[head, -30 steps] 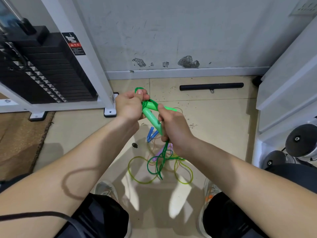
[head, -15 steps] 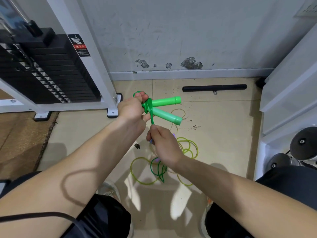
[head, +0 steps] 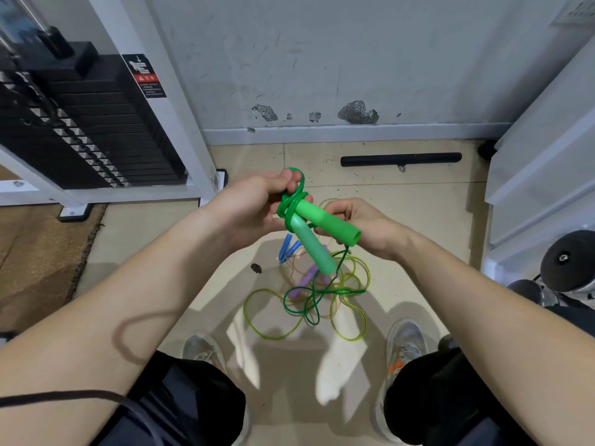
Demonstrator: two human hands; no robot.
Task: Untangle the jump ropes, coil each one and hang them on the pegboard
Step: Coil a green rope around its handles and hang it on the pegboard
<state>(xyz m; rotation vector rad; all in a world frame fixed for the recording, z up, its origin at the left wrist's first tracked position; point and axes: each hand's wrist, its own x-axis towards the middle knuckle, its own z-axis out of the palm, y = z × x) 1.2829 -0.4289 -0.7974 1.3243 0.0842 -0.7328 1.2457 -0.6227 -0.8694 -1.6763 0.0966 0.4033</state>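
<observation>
A tan tiled floor (head: 128, 239) in a gym corner, seen from the head of a person standing over it. Grey shoes (head: 405, 342) show at the bottom edge, and just beyond the toes a tangle (head: 322, 292) of jump ropes lies on the tiles. A yellow-green cord (head: 267, 333) makes the widest loops there, with purple handles (head: 304, 281) in the middle of the heap and blue handles (head: 288, 247) at its far side. A small dark speck (head: 256, 268) lies just left of it. Above the heap both hands are raised close together on the green rope (head: 291, 201). The left hand (head: 254, 204) is closed round several turns of the cord, bunched where the two green handles (head: 328, 222) meet, and one loop stands up past the fingertips. The handles splay out from that grip, one toward the right hand and one down toward the floor. The right hand (head: 363, 223), partly hidden behind the upper handle, has its fingers curled on the cord, which drops from there into the heap. Farther off, a black bar (head: 401, 158) lies on the floor near the skirting. A black weight stack (head: 87, 130) in a white frame stands at far left behind a brown mat (head: 38, 252). White shelving (head: 541, 156) rises at right with dumbbells (head: 566, 259) below it, and a scuffed grey wall (head: 322, 59) closes the view.
</observation>
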